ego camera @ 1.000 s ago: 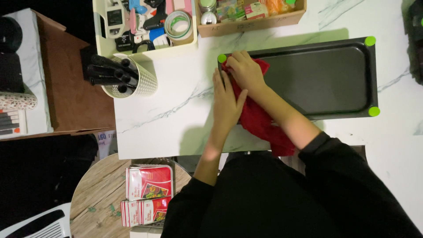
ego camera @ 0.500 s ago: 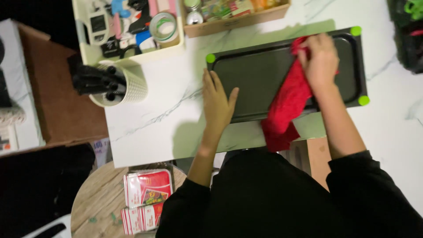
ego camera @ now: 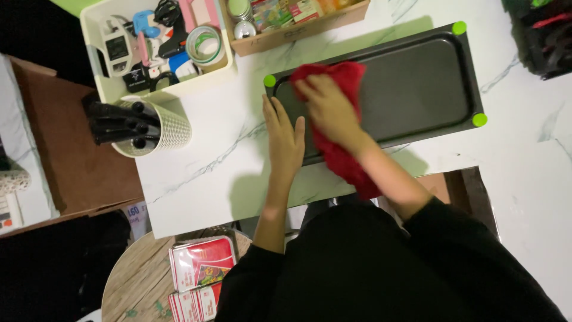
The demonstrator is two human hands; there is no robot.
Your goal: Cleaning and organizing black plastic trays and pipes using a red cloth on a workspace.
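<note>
A red cloth is pressed flat against the near-left part of a dark rectangular tray by the right hand. The fingers of that hand are spread a little apart and laid flat on the cloth rather than clamped around it; their tips are pointed towards the tray's left end. Part of the cloth is bunched just beyond the fingertips, and the rest is trailed back under the wrist, over the tray's near rim and off the edge of the table.

The left hand is laid palm down on the white marbled table, just beside the tray's left end. Its fingers are held straight and close together, with the thumb set apart and resting against the tray's near rim. Nothing is gripped by it. A green corner cap is seen just past the left fingertips; two more green caps are fitted at the tray's far end, well away from both hands.

Further out from the left fingers, a white perforated cup with black markers is stood on the table. Beyond it, a white bin of tape and small tools is placed, and beside that a cardboard box of small items.
</note>
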